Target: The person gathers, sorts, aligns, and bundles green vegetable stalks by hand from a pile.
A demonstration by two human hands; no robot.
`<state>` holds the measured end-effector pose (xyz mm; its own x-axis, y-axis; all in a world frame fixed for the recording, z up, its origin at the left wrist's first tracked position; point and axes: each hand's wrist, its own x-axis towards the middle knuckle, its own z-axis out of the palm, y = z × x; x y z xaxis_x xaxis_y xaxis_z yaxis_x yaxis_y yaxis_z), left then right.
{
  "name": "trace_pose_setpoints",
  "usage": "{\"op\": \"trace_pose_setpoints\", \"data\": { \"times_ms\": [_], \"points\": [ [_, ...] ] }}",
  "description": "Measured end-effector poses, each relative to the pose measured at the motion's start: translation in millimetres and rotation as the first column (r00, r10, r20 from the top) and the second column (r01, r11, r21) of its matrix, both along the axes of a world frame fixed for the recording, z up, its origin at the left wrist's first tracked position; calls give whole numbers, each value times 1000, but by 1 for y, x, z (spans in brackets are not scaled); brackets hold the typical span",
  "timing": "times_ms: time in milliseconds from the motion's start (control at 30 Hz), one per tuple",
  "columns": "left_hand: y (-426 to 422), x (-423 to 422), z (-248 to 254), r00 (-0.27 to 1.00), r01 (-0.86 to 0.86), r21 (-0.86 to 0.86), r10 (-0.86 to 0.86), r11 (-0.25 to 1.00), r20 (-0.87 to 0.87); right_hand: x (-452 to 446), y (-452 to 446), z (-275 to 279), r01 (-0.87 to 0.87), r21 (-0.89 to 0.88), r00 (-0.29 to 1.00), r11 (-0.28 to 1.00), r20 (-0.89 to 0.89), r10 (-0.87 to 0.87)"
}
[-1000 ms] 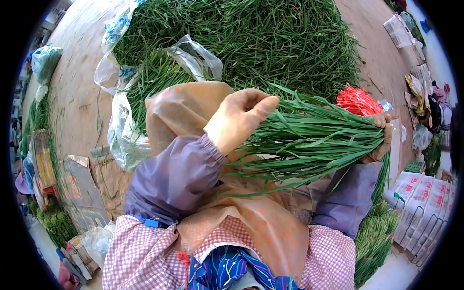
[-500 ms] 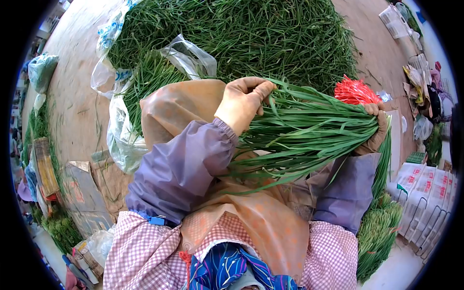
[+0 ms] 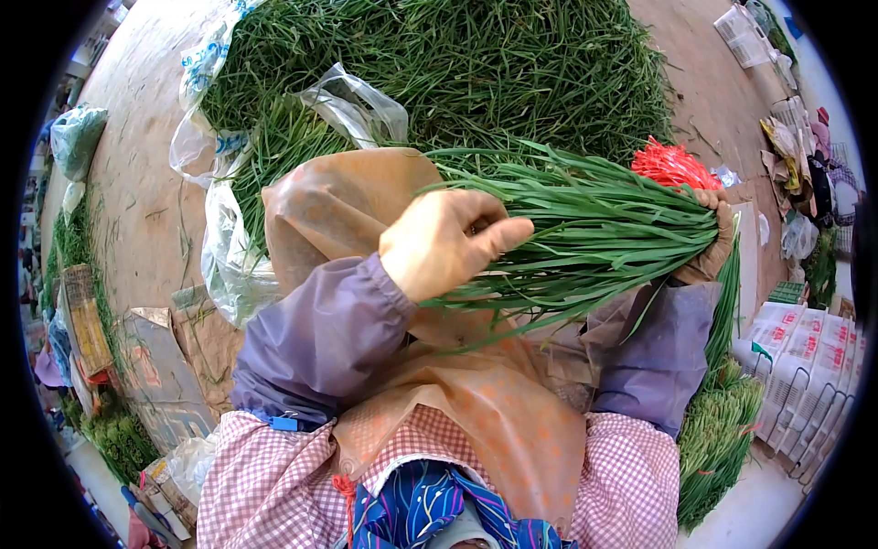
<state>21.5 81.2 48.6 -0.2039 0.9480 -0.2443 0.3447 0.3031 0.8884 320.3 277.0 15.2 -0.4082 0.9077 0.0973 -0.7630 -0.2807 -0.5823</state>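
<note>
A fanned bunch of long, flat green leaves, looking like garlic chives (image 3: 604, 220), lies across the front of me above my lap. My right hand (image 3: 709, 242) is closed round its gathered end at the right. Toward the loose tips, my left hand (image 3: 448, 242) is over the leaves with its fingers curled and the thumb reaching past the index finger. Its fingertips are partly hidden, so whatever they pinch cannot be made out. Just beyond the right hand sits a bundle of red plastic strips (image 3: 672, 166).
A large heap of loose green leaves (image 3: 476, 73) spreads ahead, with a clear plastic bag (image 3: 229, 247) along its left edge. Tied bundles (image 3: 718, 439) stand at my right, near a white wrapped stack (image 3: 805, 357). Flattened cardboard (image 3: 165, 357) lies on the left floor.
My left hand has moved down and to the left, away from the upper leaves it was pinching. The upper leaves now spread further left. My right hand keeps its grip.
</note>
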Motion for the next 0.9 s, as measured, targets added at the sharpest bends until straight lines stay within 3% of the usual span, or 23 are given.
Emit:
{"op": "trace_pose_setpoints", "data": {
  "times_ms": [100,167,233,267,400,433,500,567,633,700,767,800,833,900],
  "points": [
    [6,8,-17,978,201,-5,-201,980,-63,3,6,-8,37,6,999,999,27,-37],
    [9,12,-9,983,140,-107,-125,984,135,0,6,-9,40,13,999,999,22,-40],
    [12,12,-32,960,43,-51,-27,998,280,0,5,-8,88,-24,994,996,69,-86],
    [15,11,-38,882,-56,-42,69,998,467,2,6,-9,106,-43,990,993,101,-101],
    [19,-12,-50,622,-403,-96,350,910,700,10,13,-13,191,-134,971,972,173,-166],
    [22,-22,-52,556,-470,-40,331,882,762,13,15,-14,200,-147,967,969,186,-172],
    [18,-28,-52,508,-601,-100,475,793,718,15,17,-17,282,-137,936,950,259,-240],
    [17,-22,-35,636,-629,45,481,776,603,11,15,-14,348,-162,897,923,344,-278],
    [9,-14,-21,747,-597,221,435,771,502,16,19,-21,322,-149,913,935,311,-265],
    [-2,-11,-13,858,-436,333,274,836,435,19,23,-26,270,-171,944,947,239,-227],
    [-3,-13,-4,991,-121,586,126,801,33,17,22,-25,270,-144,937,952,268,-226],
    [-2,-15,3,988,88,574,3,814,-156,16,21,-24,272,-147,936,951,271,-226],
    [3,-12,-3,938,215,626,19,750,-346,14,19,-23,274,-151,935,950,275,-226],
    [5,-3,-4,849,339,523,-15,782,-528,17,22,-27,247,-154,945,957,258,-202]
  ]
}}
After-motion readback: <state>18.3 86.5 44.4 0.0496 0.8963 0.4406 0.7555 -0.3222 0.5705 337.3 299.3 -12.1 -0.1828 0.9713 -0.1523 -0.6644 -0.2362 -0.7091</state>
